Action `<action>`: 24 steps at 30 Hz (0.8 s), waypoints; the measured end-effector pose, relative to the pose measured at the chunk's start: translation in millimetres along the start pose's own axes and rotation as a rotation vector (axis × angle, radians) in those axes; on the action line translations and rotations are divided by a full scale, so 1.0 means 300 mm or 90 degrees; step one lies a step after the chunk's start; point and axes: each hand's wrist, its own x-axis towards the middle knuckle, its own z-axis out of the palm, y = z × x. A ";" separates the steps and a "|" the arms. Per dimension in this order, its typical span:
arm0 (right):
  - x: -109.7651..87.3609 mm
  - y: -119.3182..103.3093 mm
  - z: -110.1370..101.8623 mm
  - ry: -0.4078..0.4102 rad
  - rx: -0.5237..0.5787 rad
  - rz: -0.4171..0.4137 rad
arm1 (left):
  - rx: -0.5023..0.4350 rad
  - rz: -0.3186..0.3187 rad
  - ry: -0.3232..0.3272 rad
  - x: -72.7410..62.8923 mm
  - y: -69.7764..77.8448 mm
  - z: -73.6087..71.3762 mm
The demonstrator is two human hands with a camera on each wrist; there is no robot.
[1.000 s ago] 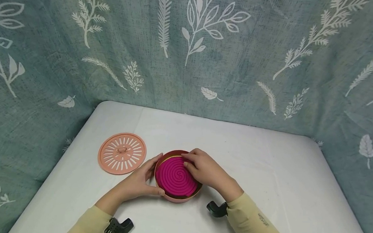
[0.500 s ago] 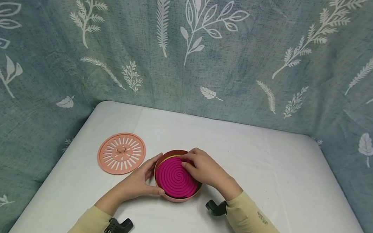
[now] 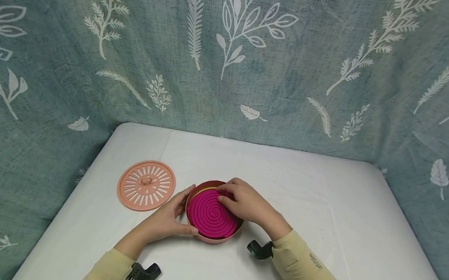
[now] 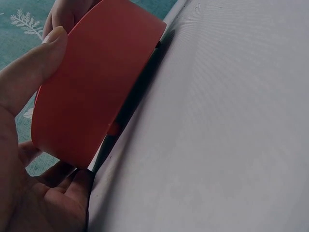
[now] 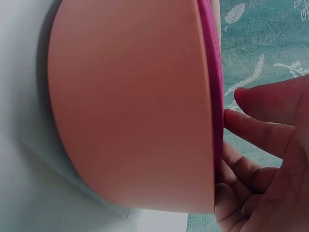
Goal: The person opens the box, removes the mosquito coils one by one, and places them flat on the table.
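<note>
Right hand [image 3: 245, 204]: fingers bent over the far right rim, index tip at the coil's edge, thumb above its face; cannot tell if they truly pinch it. Left hand [image 3: 168, 222]: fingers and thumb spread around the left side of the container [image 5: 130, 106], gripping its outer wall.

Coil [image 3: 210, 217], magenta and spiral-wound, lies within the container's rim; in the right wrist view a sliver of it shows past the edge. Container is round and salmon-pink, with a small rounded foot [image 4: 114, 129] under the base.

Handling, by my reading: the step is adjusting the coil in the container. Best to brace the wall with the left hand and let only the right do the shifting. Work the edge gently, keep the disc level, avoid tugging one winding loose; the windings look soft and likely to spread. Mind the right fingertips between coil and wall.

Farther out: slotted lid [image 3: 146, 188] with a raised knob, lying flat to the left, near the left hand. All on the white-covered table [image 3: 302, 182]; leaf-patterned cloth [image 3: 211, 109] hangs behind.
</note>
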 end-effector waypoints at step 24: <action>-0.005 0.009 -0.030 -0.035 0.157 0.035 | -0.009 0.001 -0.002 0.002 -0.006 0.001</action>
